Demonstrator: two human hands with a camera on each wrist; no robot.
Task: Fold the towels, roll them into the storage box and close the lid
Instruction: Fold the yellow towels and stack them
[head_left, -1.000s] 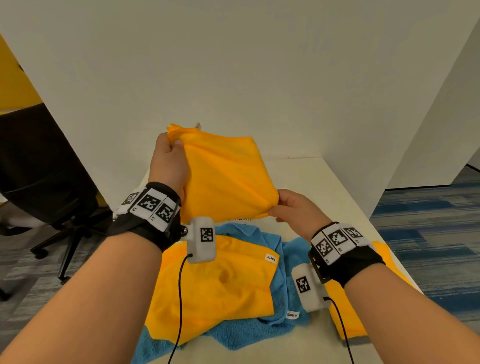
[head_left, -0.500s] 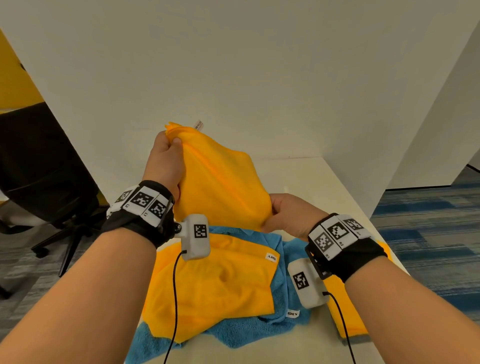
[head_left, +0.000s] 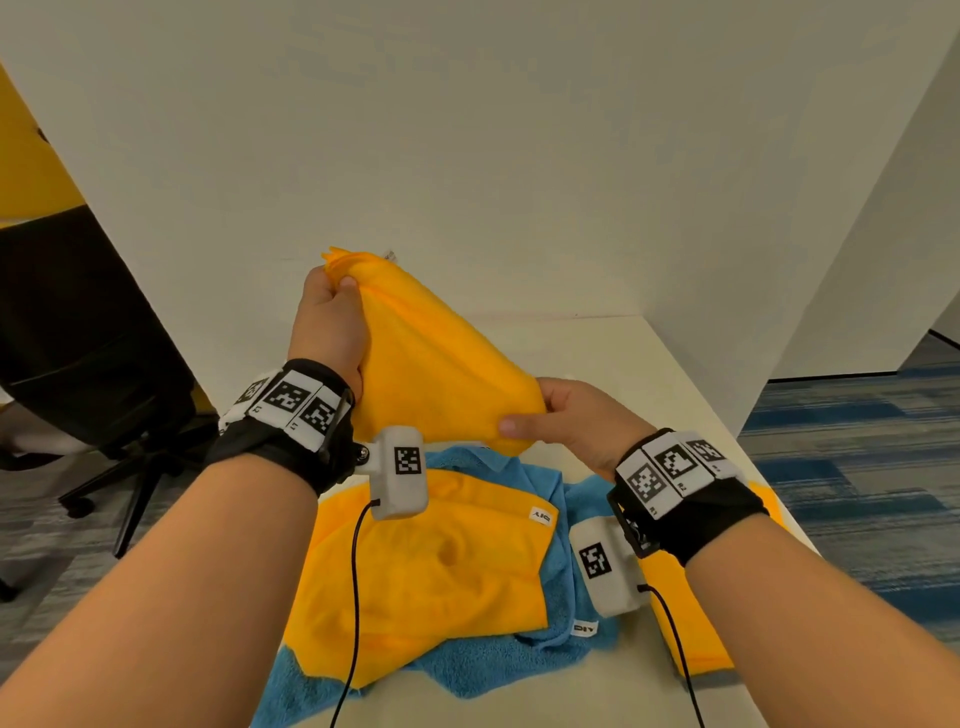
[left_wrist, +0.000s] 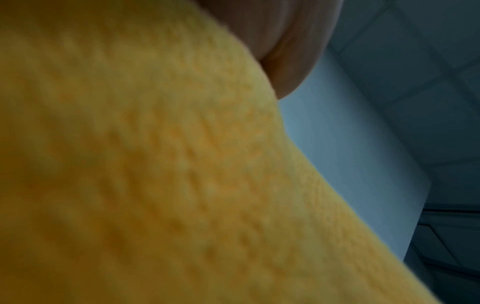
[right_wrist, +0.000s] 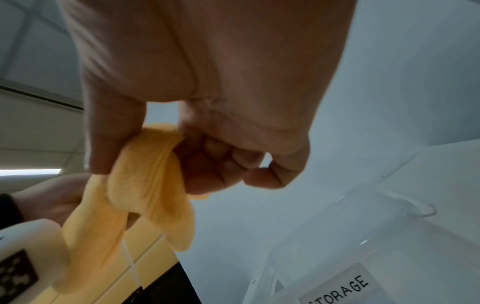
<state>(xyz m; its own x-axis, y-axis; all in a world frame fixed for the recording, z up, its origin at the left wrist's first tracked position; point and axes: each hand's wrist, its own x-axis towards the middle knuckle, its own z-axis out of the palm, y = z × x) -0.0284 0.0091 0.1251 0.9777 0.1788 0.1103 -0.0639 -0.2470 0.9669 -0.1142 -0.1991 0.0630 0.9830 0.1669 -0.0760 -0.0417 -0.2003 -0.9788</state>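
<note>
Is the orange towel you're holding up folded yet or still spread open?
Folded. The held orange towel shows stacked layers where the right hand pinches its corner; the left hand grips the opposite bunched corner.

held towel: orange cloth, fuzzy nap, matt
blue towel: cloth, looped pile, matt
storage box: clear plastic, glossy
tabletop: smooth, matt, off-white

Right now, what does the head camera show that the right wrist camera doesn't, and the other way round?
Only the head view shows the pile of yellow and blue towels on the table and the left hand gripping the held yellow towel's top corner. Only the right wrist view shows the clear storage box with its STORAGE label. Both show the right hand pinching that towel's lower corner.
</note>
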